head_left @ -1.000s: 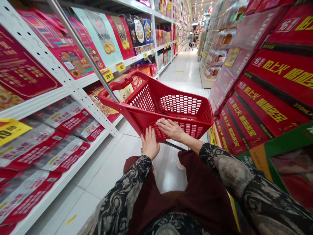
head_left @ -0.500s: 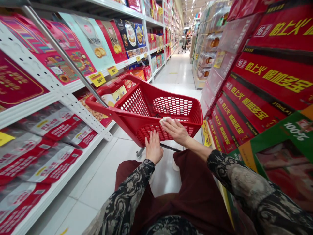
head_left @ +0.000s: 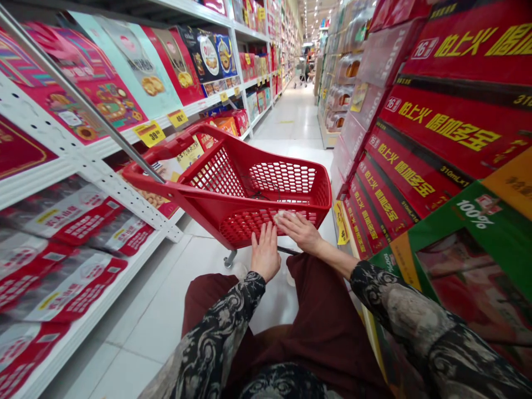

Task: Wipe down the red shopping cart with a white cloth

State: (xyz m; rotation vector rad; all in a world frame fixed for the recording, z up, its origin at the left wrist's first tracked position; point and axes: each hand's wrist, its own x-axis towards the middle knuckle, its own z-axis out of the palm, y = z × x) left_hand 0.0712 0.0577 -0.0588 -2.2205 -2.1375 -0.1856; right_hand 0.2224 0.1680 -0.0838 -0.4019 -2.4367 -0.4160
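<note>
A red plastic shopping cart (head_left: 195, 185) with perforated basket walls stands crosswise before my knees, its basket bare inside where it shows. My right hand (head_left: 305, 233) presses a crumpled white cloth or tissue (head_left: 282, 217) against the near side wall, just under the rim. Most of that white piece is hidden beneath the fingers. Lower and to the left, my left hand (head_left: 266, 254) lies with fingers stretched against the same wall, or very close to it, holding nothing I can see.
Shelves (head_left: 89, 158) with boxed biscuits and bottle packs line the left. Stacked red drink cartons (head_left: 440, 133) and a green box (head_left: 469, 244) crowd the right side. Down the tiled aisle (head_left: 286, 116), a person (head_left: 308, 66) is beside another cart (head_left: 300, 72).
The view has turned slightly right, so cart and shelves appear farther left. Against the cart, both hands have slid right along the wall, and the right hand with its white piece sits lower.
</note>
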